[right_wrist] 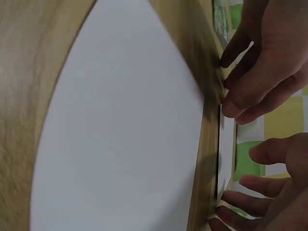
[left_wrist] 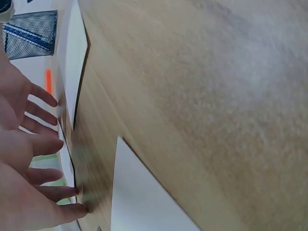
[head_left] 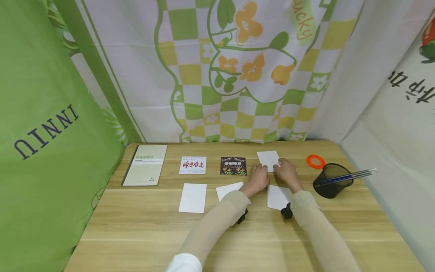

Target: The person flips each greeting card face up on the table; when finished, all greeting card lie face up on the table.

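In the head view, a white card (head_left: 268, 160) lies at the back of the table between both hands. My left hand (head_left: 257, 178) is at its near left corner, fingertips right at the edge. On the other side my right hand (head_left: 286, 173) touches the card's right edge. The right wrist view shows the right hand (right_wrist: 269, 197) with thumb and fingers spread apart, and the left hand (right_wrist: 274, 67) with fingers bent slightly downward. Under the right forearm lies another white card (head_left: 278, 197); a further card (head_left: 228, 189) is partly hidden by the left sleeve.
To the left are a notebook (head_left: 144, 165), a white card with red characters (head_left: 192, 165), a dark flowered card (head_left: 233, 166) and a blank card (head_left: 192, 198). At right, an orange tape roll (head_left: 309, 161) lies beside a black mesh pen holder (head_left: 329, 191) with pencils.
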{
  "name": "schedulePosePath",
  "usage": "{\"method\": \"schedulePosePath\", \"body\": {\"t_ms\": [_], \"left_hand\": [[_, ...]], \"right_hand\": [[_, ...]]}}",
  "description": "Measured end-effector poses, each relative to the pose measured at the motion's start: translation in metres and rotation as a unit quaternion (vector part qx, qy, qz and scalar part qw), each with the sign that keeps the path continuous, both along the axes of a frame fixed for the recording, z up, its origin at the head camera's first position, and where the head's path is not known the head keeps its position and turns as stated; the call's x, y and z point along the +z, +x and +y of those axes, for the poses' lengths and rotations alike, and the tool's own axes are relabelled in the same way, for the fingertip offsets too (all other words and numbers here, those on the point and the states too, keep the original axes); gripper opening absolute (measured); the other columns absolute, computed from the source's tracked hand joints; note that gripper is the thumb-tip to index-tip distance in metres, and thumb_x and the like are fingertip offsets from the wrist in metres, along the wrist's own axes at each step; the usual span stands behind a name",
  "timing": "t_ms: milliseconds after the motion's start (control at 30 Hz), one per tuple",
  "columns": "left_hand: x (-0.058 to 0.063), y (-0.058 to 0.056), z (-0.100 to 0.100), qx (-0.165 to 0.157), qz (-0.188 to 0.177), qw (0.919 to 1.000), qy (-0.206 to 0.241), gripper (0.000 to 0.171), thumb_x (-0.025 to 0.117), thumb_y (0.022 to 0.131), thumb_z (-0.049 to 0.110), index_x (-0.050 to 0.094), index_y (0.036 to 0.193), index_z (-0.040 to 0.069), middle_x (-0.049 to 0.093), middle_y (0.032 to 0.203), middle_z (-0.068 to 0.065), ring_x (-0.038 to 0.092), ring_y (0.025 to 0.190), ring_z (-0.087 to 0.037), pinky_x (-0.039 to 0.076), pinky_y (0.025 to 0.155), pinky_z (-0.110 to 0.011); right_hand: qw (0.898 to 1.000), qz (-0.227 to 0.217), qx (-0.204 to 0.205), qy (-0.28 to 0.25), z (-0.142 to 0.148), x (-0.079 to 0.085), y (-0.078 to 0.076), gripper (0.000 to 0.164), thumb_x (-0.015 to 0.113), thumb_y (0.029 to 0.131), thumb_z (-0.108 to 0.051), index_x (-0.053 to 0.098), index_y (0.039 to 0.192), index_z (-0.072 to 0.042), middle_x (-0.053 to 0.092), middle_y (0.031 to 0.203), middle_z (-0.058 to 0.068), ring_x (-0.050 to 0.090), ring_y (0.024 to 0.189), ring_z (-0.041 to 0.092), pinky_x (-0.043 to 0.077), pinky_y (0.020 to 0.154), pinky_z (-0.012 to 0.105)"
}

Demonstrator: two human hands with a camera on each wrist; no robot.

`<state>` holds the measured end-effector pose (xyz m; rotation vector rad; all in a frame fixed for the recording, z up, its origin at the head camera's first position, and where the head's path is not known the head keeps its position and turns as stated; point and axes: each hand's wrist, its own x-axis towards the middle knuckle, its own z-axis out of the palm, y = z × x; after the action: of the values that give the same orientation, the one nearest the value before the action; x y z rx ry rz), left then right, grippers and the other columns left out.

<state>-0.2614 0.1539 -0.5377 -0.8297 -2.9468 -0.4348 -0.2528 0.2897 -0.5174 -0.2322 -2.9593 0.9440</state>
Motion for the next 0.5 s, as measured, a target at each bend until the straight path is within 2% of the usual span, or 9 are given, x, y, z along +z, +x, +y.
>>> {"method": "schedulePosePath", "body": {"t_ms": [133,233,400,500], "left_hand": [[-0.001,-0.002,-0.002,0.003,-0.015,0.9982,0.058,0.034,0.063,0.084,0.007,0.063,0.118,0.003,0.068,0.108,-0.008,0.06,0.104,-0.02,0.04,0.098,-0.028],[-0.001,-0.002,-0.005,0.017,-0.025,0.9931,0.113,0.043,0.06,0.083,-0.002,0.059,0.126,0.002,0.066,0.117,-0.011,0.059,0.11,-0.023,0.042,0.101,-0.029],[-0.002,-0.004,-0.01,0.031,0.001,0.9863,0.162,0.046,0.054,0.084,-0.01,0.057,0.128,0.002,0.064,0.12,-0.012,0.06,0.109,-0.025,0.046,0.097,-0.03],[-0.004,-0.007,-0.013,0.041,0.018,0.9834,0.176,0.045,0.053,0.084,-0.012,0.057,0.126,0.002,0.065,0.116,-0.013,0.062,0.104,-0.025,0.049,0.093,-0.03]], "right_hand": [[0.998,0.005,-0.031,-0.059,-0.002,0.002,0.003,0.048,0.046,0.09,-0.011,0.046,0.13,0.016,0.051,0.126,0.037,0.048,0.117,0.049,0.04,0.099,0.055],[0.994,0.002,-0.055,-0.096,-0.003,0.003,0.005,0.048,0.045,0.091,-0.011,0.046,0.131,0.015,0.054,0.123,0.035,0.051,0.114,0.046,0.042,0.097,0.054],[0.989,0.003,-0.08,-0.127,-0.003,0.005,0.007,0.045,0.045,0.093,-0.012,0.049,0.13,0.013,0.058,0.119,0.032,0.055,0.11,0.042,0.044,0.095,0.051],[0.987,0.007,-0.084,-0.136,-0.003,0.004,0.009,0.042,0.045,0.095,-0.011,0.05,0.128,0.014,0.057,0.12,0.032,0.054,0.11,0.042,0.045,0.094,0.05]]}}
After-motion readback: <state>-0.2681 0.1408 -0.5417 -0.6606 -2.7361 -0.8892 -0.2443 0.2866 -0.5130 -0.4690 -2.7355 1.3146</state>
